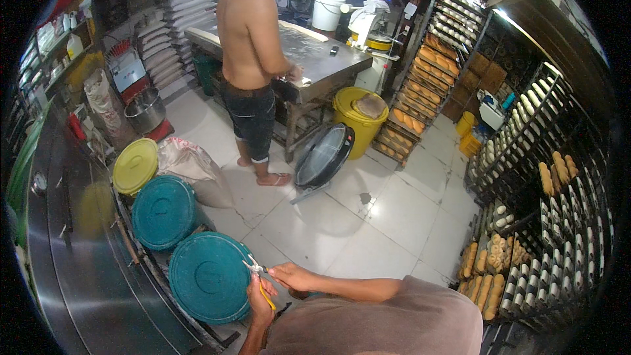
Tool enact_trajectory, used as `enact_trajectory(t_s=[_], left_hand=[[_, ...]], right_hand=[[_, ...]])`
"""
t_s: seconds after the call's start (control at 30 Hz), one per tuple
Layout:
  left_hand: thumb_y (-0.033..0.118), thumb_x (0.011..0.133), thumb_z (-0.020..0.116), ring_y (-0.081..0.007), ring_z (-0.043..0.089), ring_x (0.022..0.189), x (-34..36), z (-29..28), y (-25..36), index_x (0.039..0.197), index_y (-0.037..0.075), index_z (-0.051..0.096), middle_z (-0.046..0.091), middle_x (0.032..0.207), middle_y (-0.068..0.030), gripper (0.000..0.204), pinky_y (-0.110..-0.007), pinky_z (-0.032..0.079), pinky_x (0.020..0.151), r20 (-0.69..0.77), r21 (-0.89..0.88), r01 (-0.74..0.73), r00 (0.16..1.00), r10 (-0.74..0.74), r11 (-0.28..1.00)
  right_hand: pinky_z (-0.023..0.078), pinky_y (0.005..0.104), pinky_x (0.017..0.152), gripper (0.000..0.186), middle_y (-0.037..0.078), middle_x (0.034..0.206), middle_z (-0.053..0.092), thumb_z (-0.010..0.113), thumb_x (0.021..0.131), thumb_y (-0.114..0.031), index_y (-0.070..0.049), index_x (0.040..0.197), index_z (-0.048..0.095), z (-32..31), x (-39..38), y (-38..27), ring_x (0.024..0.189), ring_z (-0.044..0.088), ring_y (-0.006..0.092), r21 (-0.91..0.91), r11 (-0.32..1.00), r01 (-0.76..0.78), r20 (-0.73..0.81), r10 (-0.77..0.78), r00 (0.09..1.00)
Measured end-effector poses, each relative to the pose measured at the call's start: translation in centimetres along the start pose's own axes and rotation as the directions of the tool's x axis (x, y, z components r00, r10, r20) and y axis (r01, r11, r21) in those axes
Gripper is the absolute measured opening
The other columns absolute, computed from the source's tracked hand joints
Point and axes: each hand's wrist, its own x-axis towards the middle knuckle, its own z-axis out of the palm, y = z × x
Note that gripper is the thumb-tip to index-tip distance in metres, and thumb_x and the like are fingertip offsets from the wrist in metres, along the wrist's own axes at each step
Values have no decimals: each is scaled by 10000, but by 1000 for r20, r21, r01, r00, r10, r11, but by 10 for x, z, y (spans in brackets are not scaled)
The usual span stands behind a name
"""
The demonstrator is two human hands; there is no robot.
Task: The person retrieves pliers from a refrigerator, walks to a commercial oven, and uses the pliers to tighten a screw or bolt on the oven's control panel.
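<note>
Both my hands are close together in front of my body, over the near blue-green lidded drum (204,279). My left hand (258,299) is closed round a yellow-handled tool (267,294) that looks like pliers. Pale, forked ends show above its fingers, but I cannot tell whether they belong to this tool. From the right, my right hand (294,277) reaches in with its fingers closed beside those ends. It pinches something small and dark that I cannot make out.
At the left runs a shiny metal surface (72,276), beside more lidded drums and a sack (190,167). A shirtless person (250,46) stands at a metal worktable (322,59). Racks with bread (427,72) and trays (559,236) fill the right. A round black-rimmed object (324,156) leans near a yellow drum (351,118).
</note>
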Motion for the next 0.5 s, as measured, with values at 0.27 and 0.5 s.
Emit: enact_trajectory(t_s=[0.27, 0.5], left_hand=[[432, 1008, 415, -56, 302, 539, 9, 56, 39, 665, 169, 351, 339, 614, 52, 437, -246, 228, 497, -273, -51, -191, 947, 170, 980], [372, 1012, 419, -123, 554, 703, -14, 7, 0, 912, 63, 608, 601, 805, -21, 376, -293, 440, 622, -357, 218, -286, 866, 349, 933]], right_hand=[[433, 242, 620, 405, -17, 739, 544, 391, 1034, -371, -67, 841, 578, 22, 30, -7, 661, 489, 93, 347, 934, 83, -60, -66, 996], [490, 349, 724, 266, 95, 895, 646, 433, 995, -212, -46, 992, 641, 31, 31, -7, 845, 597, 205, -387, 893, 230, 171, -176, 969]])
